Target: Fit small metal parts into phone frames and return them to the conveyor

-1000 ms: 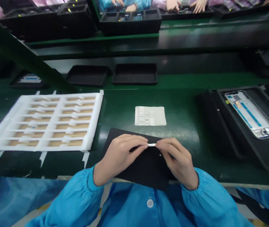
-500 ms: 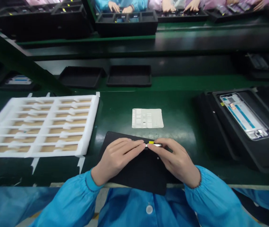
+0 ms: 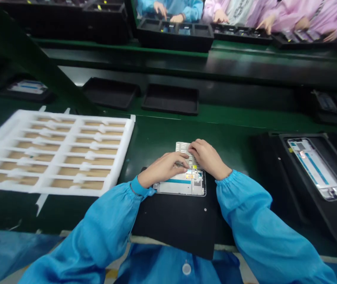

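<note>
A phone frame (image 3: 183, 189), silvery with blue strips and a yellow tab, lies flat on the black mat (image 3: 174, 225) in front of me. Just beyond it is a pale sheet of small white stickers (image 3: 181, 147), partly covered by my fingers. My left hand (image 3: 165, 169) reaches over the frame's left part, its fingers and thumb bent together at the sheet's near edge. Over the sheet's right side, my right hand (image 3: 209, 158) has its fingers closed in a pinch. Whatever sits between the fingertips of either hand is too small or hidden to make out.
A white foam tray with slots (image 3: 118, 157) is on the left. At right, another phone frame (image 3: 318, 167) rests on stacked black trays (image 3: 295, 189). Two shallow black trays (image 3: 171, 98) (image 3: 111, 92) stand behind. Across the line, co-workers' hands (image 3: 177, 18) work over black trays.
The phone frame, earlier held edge-on between both hands, now lies flat on the mat. Both hands have moved forward to the sticker sheet. The view has shifted slightly.
</note>
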{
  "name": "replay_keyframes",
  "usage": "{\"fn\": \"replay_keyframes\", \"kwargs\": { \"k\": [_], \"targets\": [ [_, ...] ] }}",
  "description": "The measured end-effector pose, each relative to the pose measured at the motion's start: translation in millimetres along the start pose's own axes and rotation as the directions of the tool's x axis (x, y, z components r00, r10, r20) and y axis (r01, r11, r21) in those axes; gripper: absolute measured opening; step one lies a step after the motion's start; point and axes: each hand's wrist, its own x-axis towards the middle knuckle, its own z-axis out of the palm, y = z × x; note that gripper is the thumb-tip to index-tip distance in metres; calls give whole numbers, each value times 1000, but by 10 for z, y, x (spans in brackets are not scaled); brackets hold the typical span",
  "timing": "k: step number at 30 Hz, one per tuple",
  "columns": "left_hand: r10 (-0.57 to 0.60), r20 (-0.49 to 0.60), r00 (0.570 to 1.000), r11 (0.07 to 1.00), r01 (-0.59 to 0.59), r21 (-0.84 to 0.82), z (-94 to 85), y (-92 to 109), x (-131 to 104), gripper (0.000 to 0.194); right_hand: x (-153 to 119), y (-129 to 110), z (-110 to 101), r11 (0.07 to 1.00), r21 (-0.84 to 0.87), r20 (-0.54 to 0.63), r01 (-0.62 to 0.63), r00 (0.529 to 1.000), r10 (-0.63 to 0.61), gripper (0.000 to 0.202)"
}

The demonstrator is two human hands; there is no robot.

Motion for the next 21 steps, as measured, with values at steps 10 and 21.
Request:
{"fn": "replay_keyframes", "kwargs": {
  "k": [10,21],
  "targets": [
    [-64,38,997,998,64,-5,22,-58,1,8,-11,59,43,946,319,-232,-60,963,139,14],
    [229,-244,942,920,-128,370,132,416,-515,20,-637,-512,-457,786,617,-381,-25,865,327,12]
  ]
}}
